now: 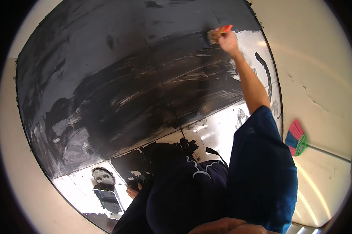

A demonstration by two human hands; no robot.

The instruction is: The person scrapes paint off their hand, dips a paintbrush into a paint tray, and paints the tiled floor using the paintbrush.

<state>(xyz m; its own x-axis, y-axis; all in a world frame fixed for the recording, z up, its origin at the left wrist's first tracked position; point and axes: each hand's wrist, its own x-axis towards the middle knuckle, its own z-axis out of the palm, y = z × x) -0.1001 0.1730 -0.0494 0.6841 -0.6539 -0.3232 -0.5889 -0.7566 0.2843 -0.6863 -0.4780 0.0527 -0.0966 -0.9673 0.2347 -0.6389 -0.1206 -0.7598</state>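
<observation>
My right hand (pixel 227 41) is at the upper right, arm stretched out. It is closed on a paintbrush with an orange-red handle (pixel 225 29), and its bristles (pixel 212 37) meet a broad surface spread with black coating (pixel 125 89). Hand and brush are slightly blurred. Strokes in the middle look darker and streaky, while the far part is greyer and more even. Low on the left, my left hand (pixel 133 191) shows only in part beside a black patch; dark clothing hides the rest, so its grip cannot be made out.
Beside my left hand are a tray (pixel 109 201) smeared with black and a round container (pixel 104 176) with pale residue. White tile-like areas (pixel 219 124) show at the near and right sides. A broom (pixel 297 138) with pink and blue bristles lies against a cream surface (pixel 320 78).
</observation>
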